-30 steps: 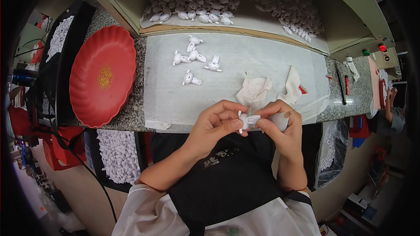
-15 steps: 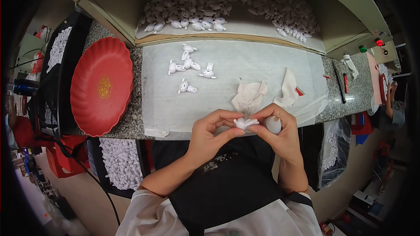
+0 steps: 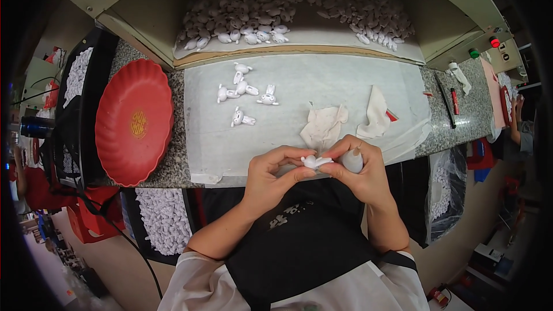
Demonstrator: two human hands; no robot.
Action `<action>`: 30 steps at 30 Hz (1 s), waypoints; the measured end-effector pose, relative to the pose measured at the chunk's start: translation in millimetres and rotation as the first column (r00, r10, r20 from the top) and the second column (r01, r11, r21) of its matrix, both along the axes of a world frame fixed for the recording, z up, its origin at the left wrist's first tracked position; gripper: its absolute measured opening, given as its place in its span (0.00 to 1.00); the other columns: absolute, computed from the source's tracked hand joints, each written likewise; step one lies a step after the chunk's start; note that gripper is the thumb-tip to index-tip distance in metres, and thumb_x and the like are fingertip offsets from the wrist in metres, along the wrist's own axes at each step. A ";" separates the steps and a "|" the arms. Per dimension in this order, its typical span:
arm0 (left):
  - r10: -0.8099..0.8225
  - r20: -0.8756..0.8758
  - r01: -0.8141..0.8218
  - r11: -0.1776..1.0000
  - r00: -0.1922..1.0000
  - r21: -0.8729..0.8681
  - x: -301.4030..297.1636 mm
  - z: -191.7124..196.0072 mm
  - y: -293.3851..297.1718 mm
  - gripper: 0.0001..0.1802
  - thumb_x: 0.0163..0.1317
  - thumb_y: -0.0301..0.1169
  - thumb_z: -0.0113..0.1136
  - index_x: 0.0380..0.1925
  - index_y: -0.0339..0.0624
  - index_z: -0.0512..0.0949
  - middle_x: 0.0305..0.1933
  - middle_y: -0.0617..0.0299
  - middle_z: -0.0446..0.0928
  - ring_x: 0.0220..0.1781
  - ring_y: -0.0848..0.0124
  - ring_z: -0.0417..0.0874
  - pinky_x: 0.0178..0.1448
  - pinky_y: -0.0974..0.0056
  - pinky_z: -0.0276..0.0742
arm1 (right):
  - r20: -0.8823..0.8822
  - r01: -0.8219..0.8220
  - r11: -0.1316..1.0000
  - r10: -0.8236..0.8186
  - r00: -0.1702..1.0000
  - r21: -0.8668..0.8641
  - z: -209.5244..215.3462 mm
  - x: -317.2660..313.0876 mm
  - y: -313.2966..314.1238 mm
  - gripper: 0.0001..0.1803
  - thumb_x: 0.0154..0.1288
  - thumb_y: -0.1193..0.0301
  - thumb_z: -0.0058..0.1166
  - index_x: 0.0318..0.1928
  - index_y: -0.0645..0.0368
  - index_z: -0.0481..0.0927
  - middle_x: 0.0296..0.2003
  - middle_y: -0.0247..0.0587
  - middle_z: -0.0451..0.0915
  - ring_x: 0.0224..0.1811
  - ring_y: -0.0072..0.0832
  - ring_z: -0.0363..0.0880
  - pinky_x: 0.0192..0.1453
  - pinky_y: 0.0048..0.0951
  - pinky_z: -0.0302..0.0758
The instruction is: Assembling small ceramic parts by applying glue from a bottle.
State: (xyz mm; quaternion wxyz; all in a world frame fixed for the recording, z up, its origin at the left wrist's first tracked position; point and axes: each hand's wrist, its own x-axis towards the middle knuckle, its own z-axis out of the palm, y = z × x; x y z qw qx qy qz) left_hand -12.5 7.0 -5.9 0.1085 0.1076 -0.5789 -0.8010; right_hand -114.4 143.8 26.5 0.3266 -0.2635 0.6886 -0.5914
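Near the front edge of the paper-covered bench, my left hand (image 3: 269, 171) and my right hand (image 3: 371, 175) pinch one small white figurine (image 3: 314, 162) between their fingertips. Tucked in the fingers of my right hand is also a small whitish squeeze bottle (image 3: 352, 161) with a narrow tip. Just beyond my fingers lies a crumpled cloth (image 3: 324, 125). Several finished-looking white figurines with long ears, such as this one (image 3: 267, 95), lie loosely grouped on the paper at the left. Fingers partly hide the held figurine.
A red scalloped tray (image 3: 134, 121) stands at the left. Behind the paper, an open metal cabinet (image 3: 133, 20) holds heaps of white parts. A second cloth (image 3: 375, 112), a red marker (image 3: 454, 101) and a black rod (image 3: 444, 101) lie to the right. Below the bench sits a bin of white pieces (image 3: 163, 219).
The whole view has shifted slightly. Both hands keep their pinch on the figurine, which has turned a little between the fingers. The bottle stays in the right hand.
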 end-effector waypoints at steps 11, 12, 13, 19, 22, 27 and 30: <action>0.336 -0.068 -0.153 0.235 0.939 -0.960 -22.6 14.5 -63.2 0.18 0.42 0.29 0.61 0.37 0.44 0.74 0.46 0.56 0.69 0.54 0.58 0.63 0.56 0.55 0.54 | -0.081 0.243 0.965 -0.252 0.964 -0.099 -1.2 -12.2 27.2 0.15 0.47 0.81 0.51 0.39 0.66 0.69 0.24 0.36 0.73 0.24 0.15 0.66 0.27 0.14 0.62; 0.269 -0.100 -0.129 0.092 0.958 -0.987 -27.7 17.3 -61.8 0.19 0.43 0.32 0.60 0.40 0.47 0.73 0.51 0.56 0.65 0.56 0.59 0.60 0.58 0.53 0.50 | -0.080 0.232 0.969 -0.238 0.968 -0.085 -4.2 -11.4 28.9 0.15 0.47 0.81 0.52 0.39 0.66 0.70 0.24 0.35 0.73 0.24 0.15 0.65 0.27 0.14 0.62; 0.198 -0.120 -0.111 -0.055 0.973 -0.992 -32.6 17.9 -61.7 0.21 0.44 0.35 0.59 0.43 0.51 0.72 0.55 0.56 0.62 0.58 0.60 0.57 0.60 0.51 0.47 | -0.086 0.235 0.968 -0.242 0.967 -0.084 -6.0 -11.0 29.1 0.15 0.47 0.81 0.52 0.39 0.66 0.70 0.24 0.35 0.73 0.24 0.15 0.65 0.27 0.14 0.62; 0.172 -0.025 0.028 -0.297 0.985 -0.955 -58.8 3.7 -96.7 0.18 0.47 0.36 0.56 0.42 0.52 0.73 0.53 0.56 0.64 0.58 0.58 0.58 0.61 0.49 0.45 | -0.018 0.253 0.959 -0.257 0.966 -0.126 -5.8 -11.7 32.2 0.14 0.47 0.82 0.52 0.38 0.66 0.70 0.24 0.34 0.72 0.24 0.14 0.65 0.27 0.13 0.61; 0.126 -0.131 -0.112 -0.148 0.983 -0.983 -94.1 22.9 -92.7 0.10 0.47 0.33 0.55 0.32 0.47 0.76 0.42 0.55 0.71 0.51 0.59 0.66 0.57 0.52 0.53 | -0.047 0.280 0.953 -0.287 0.957 -0.113 -6.9 -18.8 34.4 0.18 0.45 0.81 0.53 0.40 0.65 0.68 0.25 0.34 0.71 0.25 0.16 0.65 0.30 0.14 0.62; 0.199 -0.149 -0.157 0.025 0.968 -0.987 -214.9 36.5 -82.9 0.07 0.50 0.33 0.51 0.25 0.42 0.74 0.28 0.51 0.73 0.35 0.58 0.74 0.41 0.58 0.67 | -0.110 0.338 0.918 -0.365 0.924 -0.207 4.5 -23.7 41.5 0.27 0.41 0.79 0.54 0.46 0.63 0.62 0.28 0.35 0.67 0.29 0.18 0.65 0.38 0.18 0.63; 0.221 -0.190 -0.133 -0.249 0.957 -0.959 -281.0 -1.5 -102.3 0.10 0.52 0.30 0.44 0.27 0.41 0.75 0.33 0.49 0.74 0.37 0.55 0.74 0.42 0.55 0.69 | -0.109 0.357 0.909 -0.386 0.916 -0.214 5.3 -13.3 52.1 0.27 0.42 0.81 0.54 0.47 0.63 0.62 0.29 0.35 0.68 0.30 0.18 0.65 0.38 0.19 0.64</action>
